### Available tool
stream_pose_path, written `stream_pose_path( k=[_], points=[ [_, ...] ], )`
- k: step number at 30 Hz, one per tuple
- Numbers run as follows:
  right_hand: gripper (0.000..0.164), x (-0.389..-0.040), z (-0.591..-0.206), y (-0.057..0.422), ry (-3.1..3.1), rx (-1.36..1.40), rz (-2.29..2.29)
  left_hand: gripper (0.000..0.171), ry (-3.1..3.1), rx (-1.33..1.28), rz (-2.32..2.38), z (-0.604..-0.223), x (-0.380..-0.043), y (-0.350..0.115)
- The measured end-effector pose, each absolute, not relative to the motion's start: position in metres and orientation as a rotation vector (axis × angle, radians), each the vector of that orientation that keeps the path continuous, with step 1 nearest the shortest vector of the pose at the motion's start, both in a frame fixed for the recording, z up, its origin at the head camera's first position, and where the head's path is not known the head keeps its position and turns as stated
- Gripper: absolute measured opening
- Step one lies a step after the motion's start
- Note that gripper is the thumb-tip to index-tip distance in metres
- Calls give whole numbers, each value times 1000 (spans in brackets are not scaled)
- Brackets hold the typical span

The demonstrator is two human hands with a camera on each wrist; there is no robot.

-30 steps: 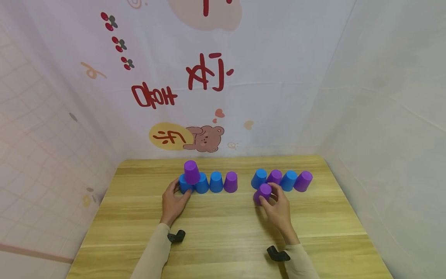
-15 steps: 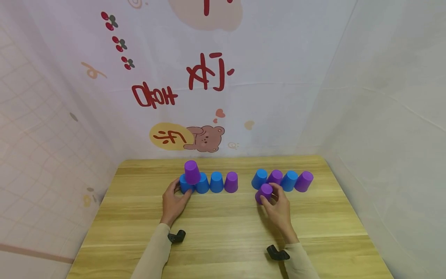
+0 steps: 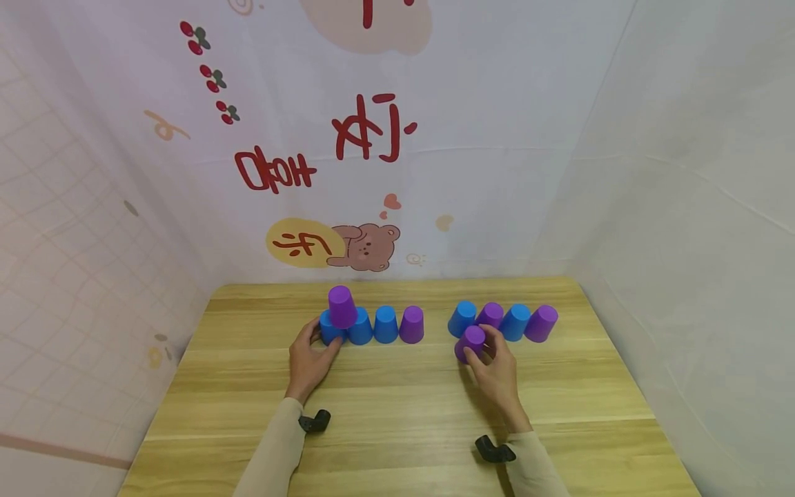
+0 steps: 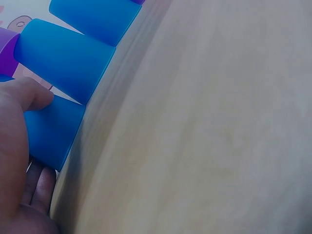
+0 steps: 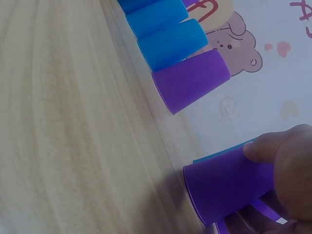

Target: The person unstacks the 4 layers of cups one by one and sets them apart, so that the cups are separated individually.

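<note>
My left hand grips the leftmost blue cup of the left row, thumb on its near side, as the left wrist view shows. Across that cup and the neighbouring blue cup stands a purple cup, upside down like the others. Between thumb and fingers my right hand holds another purple cup, mouth down, just in front of the right row. In the head view it overlaps the lower part of that row's blue cup and purple cup.
The left row continues with a blue cup and a purple cup. At the right row's far end stand a blue cup and a purple cup. A printed white cloth hangs behind the wooden table.
The purple cup in my right hand has shifted very slightly to the right. My left hand and the standing cups have stayed in place.
</note>
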State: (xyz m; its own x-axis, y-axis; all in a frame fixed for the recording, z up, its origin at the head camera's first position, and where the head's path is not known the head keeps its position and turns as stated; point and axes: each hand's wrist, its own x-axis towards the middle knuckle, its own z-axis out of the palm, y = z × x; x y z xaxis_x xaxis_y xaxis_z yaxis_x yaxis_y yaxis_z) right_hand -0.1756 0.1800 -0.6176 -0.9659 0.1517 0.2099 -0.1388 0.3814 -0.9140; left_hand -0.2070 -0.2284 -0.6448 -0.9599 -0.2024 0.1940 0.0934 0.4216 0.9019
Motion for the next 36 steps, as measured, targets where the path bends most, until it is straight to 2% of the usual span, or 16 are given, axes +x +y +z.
stream_pose_path(
  k=[11,19,26,36],
  points=[
    [60,-174,-620,180,-2386,-3,1590,69,-2409,96,-1548,-646,-207,-228],
    [77,-173,-620,184,-2429,-4,1588,69,-2402,91,-1541,-645,-206,-227],
    [86,-171,-613,185,-2426,38,1555,70,-2398,101,-1546,-645,-207,-228],
    [80,-164,-601,187,-2403,71,1523,70,-2386,92,-1554,-647,-207,-228]
  ],
)
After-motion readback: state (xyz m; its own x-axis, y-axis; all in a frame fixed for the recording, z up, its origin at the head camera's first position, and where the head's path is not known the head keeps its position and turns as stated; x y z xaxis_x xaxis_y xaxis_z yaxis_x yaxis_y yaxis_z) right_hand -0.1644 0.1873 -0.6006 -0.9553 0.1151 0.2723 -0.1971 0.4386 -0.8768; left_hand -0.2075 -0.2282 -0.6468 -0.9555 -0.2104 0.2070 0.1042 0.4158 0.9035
